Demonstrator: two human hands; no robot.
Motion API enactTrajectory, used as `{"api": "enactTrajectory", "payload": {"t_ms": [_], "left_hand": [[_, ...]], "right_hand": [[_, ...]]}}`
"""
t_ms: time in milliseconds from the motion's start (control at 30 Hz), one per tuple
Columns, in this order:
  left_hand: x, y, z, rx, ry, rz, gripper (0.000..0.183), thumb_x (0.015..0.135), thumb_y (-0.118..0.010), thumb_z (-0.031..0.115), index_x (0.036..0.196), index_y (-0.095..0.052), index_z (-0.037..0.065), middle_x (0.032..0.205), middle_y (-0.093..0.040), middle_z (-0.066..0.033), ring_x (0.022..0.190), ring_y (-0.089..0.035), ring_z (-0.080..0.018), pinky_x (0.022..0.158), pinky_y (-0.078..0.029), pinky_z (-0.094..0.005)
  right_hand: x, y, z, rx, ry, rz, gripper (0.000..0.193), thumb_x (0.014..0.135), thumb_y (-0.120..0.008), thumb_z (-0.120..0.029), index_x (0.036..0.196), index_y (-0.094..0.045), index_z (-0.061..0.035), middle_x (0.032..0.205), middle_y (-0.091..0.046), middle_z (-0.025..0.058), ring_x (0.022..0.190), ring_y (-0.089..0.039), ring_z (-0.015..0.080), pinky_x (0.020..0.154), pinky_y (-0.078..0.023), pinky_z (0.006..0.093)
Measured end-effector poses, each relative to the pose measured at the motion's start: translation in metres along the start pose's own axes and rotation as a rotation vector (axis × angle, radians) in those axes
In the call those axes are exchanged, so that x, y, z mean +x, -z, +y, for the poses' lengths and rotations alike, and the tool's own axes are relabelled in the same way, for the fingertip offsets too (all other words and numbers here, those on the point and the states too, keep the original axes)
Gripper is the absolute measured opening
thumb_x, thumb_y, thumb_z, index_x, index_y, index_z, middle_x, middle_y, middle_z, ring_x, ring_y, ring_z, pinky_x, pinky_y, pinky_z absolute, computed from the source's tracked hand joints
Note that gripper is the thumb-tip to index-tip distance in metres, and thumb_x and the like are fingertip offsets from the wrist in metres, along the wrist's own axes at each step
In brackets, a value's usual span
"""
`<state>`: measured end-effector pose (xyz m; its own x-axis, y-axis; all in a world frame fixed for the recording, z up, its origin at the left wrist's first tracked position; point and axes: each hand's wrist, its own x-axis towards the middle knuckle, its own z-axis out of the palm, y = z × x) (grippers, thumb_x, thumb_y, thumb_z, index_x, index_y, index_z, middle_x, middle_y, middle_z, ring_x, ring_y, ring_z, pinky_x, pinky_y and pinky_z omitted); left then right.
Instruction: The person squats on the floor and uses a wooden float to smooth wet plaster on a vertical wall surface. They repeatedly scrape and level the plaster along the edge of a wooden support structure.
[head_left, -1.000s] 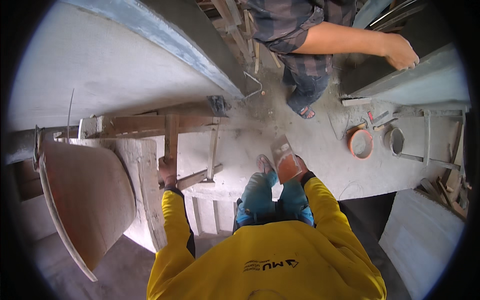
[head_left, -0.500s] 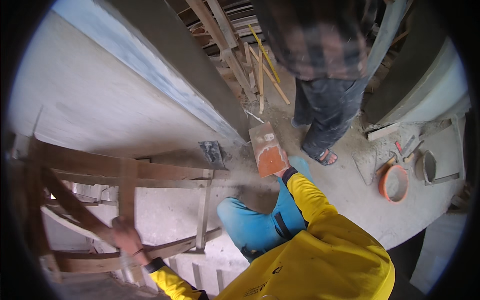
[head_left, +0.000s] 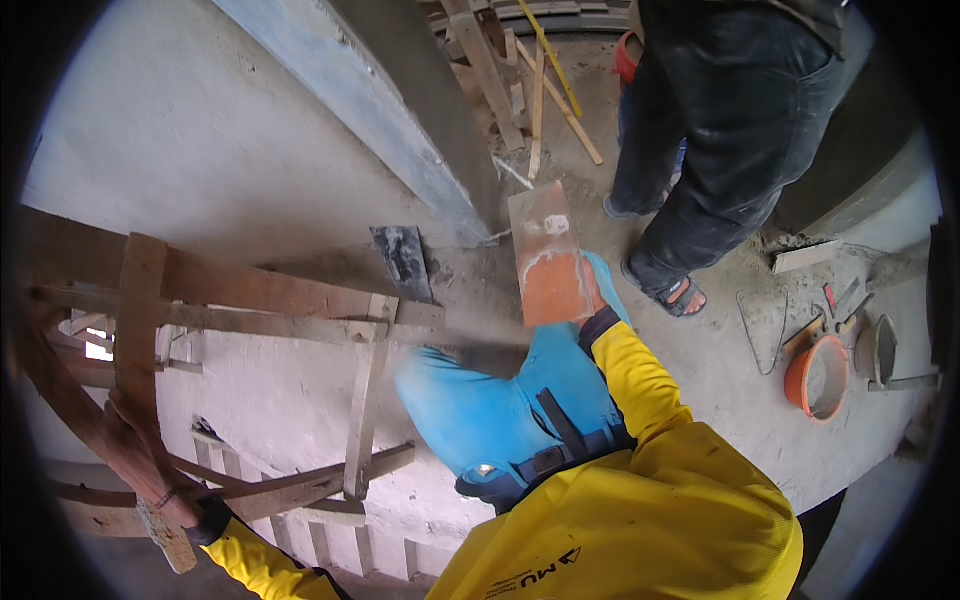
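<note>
Two bare hands are in our view, both reaching out of the sleeves of a yellow shirt [head_left: 640,520]. At 8 o'clock we find the left hand [head_left: 145,455] closed on a slat [head_left: 142,320] of a wooden frame [head_left: 260,287], which runs from 9 o'clock toward the middle. We place the flat board [head_left: 552,255] just off centre toward 2 o'clock, orange at its lower end and greyish at the upper. The right hand [head_left: 598,297] grips it at the lower right edge; most fingers are hidden behind it, so we cannot tell their exact placing. Toward 10 o'clock, apart from the board, we note a dark plate [head_left: 403,262]. Between 3 and 4 o'clock stands an orange bucket [head_left: 797,392], with a grey bucket [head_left: 878,348] just beside it. Another person [head_left: 735,130] in dark trousers stands at 2 o'clock. We record a yellow stick [head_left: 552,62] between 12 and 1 o'clock.
</note>
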<state>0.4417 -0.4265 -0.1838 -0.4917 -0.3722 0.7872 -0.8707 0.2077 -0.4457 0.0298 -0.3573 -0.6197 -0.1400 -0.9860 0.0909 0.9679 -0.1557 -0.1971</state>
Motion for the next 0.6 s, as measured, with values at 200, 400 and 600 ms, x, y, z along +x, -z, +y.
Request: {"api": "enactTrajectory", "payload": {"t_ms": [200, 400, 600], "left_hand": [[-0.018, -0.022, -0.055, 0.222, 0.250, -0.515, 0.066, 0.103, -0.030, 0.055, 0.128, -0.055, -0.001, 0.123, -0.057, -0.0258, 0.117, -0.053, -0.0400, 0.098, -0.042, -0.0480], [-0.025, -0.039, -0.084, 0.234, 0.200, -0.641, 0.062, 0.104, -0.033, 0.050, 0.117, -0.062, -0.003, 0.107, -0.065, -0.0285, 0.103, -0.061, -0.0439, 0.086, -0.048, -0.0493], [-0.032, -0.031, -0.089, 0.263, 0.268, -0.547, 0.062, 0.104, -0.034, 0.050, 0.122, -0.061, -0.003, 0.111, -0.065, -0.0277, 0.104, -0.062, -0.0434, 0.087, -0.049, -0.0477]], "right_hand": [[0.029, -0.032, -0.003, -0.557, 0.150, 0.484, 0.043, 0.100, -0.045, -0.010, 0.143, -0.046, -0.0125, 0.125, -0.060, 0.0116, 0.120, -0.055, 0.0229, 0.104, -0.042, 0.0353], [0.104, 0.029, 0.010, -1.398, 0.263, 0.436, 0.057, 0.092, -0.053, -0.006, 0.147, -0.042, -0.0126, 0.148, -0.045, 0.0187, 0.135, -0.045, 0.0334, 0.112, -0.034, 0.0356], [0.151, 0.026, 0.021, -1.500, 0.182, 0.439, 0.061, 0.088, -0.053, -0.008, 0.147, -0.041, -0.0165, 0.141, -0.050, 0.0257, 0.131, -0.049, 0.0372, 0.108, -0.038, 0.0379]]}}
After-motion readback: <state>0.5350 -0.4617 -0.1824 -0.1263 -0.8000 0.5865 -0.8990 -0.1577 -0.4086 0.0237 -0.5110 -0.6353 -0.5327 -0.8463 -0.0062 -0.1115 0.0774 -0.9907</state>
